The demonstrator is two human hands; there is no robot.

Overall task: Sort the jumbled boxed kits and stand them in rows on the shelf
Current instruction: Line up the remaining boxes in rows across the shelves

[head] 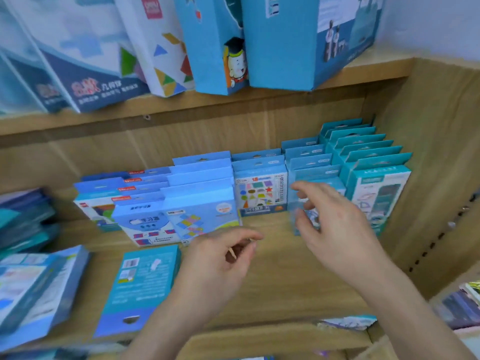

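Note:
Several rows of blue boxed kits stand upright at the back of the wooden shelf [275,276]: a shapes kit [261,190] fronts the middle row and teal kits [376,188] fill the right row. My right hand [335,227] hovers in front of a row of light-blue kits [310,162], fingers spread and relaxed, partly hiding the front box. My left hand [220,266] floats over the bare shelf with loosely curled fingers, holding nothing. A teal kit [140,287] lies flat, back side up, left of my left hand.
More kits lie jumbled in a pile at the left [33,284]. Tall boxes [280,42] lean on the upper shelf overhead. A cardboard side wall [436,162] closes the right end. Bare shelf surface shows between my hands.

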